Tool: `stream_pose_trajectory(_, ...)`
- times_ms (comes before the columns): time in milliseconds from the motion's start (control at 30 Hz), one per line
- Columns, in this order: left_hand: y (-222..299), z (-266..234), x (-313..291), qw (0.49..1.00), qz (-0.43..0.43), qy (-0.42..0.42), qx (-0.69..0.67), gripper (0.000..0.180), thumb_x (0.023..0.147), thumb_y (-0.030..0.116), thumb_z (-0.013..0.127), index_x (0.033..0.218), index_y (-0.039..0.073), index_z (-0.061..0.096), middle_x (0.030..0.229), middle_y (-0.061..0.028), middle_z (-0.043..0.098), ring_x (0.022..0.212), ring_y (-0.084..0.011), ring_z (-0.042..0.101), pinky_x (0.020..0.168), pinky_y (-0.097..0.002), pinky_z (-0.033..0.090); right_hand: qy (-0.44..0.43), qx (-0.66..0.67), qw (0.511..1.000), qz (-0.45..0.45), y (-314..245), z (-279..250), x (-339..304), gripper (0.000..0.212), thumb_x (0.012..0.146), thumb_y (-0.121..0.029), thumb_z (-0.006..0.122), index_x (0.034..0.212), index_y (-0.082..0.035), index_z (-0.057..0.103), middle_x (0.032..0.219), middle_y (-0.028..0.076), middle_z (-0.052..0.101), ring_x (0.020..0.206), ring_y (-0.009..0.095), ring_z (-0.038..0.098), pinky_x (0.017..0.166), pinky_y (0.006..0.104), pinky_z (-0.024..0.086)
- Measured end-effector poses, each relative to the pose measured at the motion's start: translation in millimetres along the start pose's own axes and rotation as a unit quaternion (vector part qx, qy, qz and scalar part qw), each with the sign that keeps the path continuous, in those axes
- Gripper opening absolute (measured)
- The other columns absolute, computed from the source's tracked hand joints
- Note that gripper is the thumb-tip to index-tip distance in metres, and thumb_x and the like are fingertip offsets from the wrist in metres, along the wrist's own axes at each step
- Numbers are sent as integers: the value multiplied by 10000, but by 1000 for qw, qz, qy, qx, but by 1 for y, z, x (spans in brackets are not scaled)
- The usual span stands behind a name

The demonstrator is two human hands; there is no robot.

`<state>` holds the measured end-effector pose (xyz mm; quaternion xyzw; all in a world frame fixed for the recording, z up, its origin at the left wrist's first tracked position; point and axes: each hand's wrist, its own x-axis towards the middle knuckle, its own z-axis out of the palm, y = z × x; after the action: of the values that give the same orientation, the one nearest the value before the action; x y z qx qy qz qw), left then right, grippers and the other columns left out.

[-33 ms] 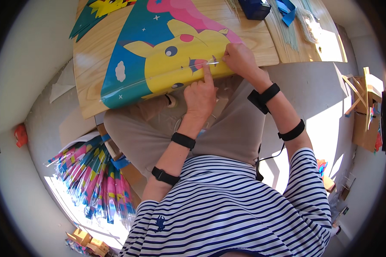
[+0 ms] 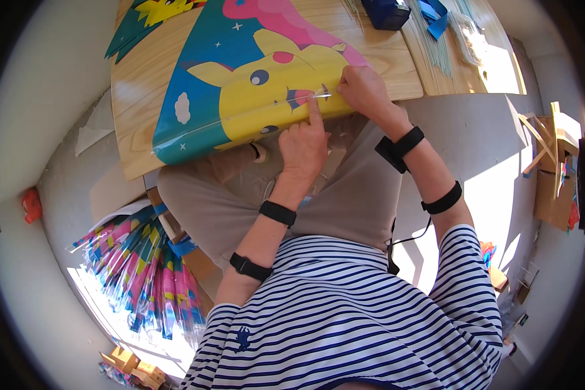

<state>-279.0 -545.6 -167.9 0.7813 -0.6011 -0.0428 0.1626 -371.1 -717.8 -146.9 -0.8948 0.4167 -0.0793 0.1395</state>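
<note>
We spot no change, so no progress: left hand (image 2: 302, 146) lays one finger on the printed sheet (image 2: 260, 101), rest curled; right hand (image 2: 365, 91) curled there, both grips unclear

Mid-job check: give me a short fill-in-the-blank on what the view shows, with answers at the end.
1. The left hand reaches onto the printed sheet with its extended ____ finger.
2. The big cartoon face beside the right hand is mainly ____.
3. The armbands are coloured ____.
4. The table has a ____-grain surface.

Missing words: index; yellow; black; wood
</note>
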Motion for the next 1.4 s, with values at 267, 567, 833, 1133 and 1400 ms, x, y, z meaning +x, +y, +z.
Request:
stream_pose_trajectory(267, -23, -13, -4, 994, 41, -15, -105, 845, 771, 188, 767, 1503, 57, 364, 844, -168, 652, 742, -337, 647, 650, -418, 517, 15, 4, 1000, -2, 4, 5, -1, 170, 753, -148, 713, 803, 11, 677, 835, 238, 677, 857, 398, 662, 775, 460, 511)
stream_pose_trajectory(567, -85, -65, -47, 985, 58, 128, -103, 500, 807, 118, 724, 1275, 9, 586, 1109, -178, 639, 1030, -363, 599, 888, -428, 485, 6, 36, 999, 0, -2, 0, -2, 131, 742, -115, 622, 770, 0, 677, 830, 232, 680, 846, 401, 665, 775, 484, 511)
stream_pose_trajectory(833, -167, -93, -78, 994, -57, 77, 55, 822, 822, 403, 725, 1466, 8, 402, 1535, -166, 382, 1431, -363, 322, 1154, -499, 270, 1, 45, 999, -3, 2, 0, 0, 124, 735, -119, 677, 773, -2, 670, 813, 231, 676, 855, 398, 658, 774, 472, 509)
stream_pose_trajectory(1133, -175, -90, -79, 993, -38, 79, 76, 926, 797, 574, 667, 1482, 17, 386, 1544, -157, 374, 1441, -344, 323, 1162, -512, 261, -16, 40, 999, 12, 1, -2, 0, 138, 738, -132, 700, 783, -5, 670, 824, 229, 678, 863, 397, 658, 778, 465, 508)
stream_pose_trajectory(1400, -135, -70, -53, 998, 43, 36, 15, 949, 753, 553, 706, 1470, 14, 397, 1538, -148, 382, 1433, -339, 334, 1165, -479, 279, 3, 47, 999, 1, 7, 0, -1, 142, 731, -132, 686, 781, 1, 672, 817, 223, 677, 850, 393, 658, 758, 460, 511)
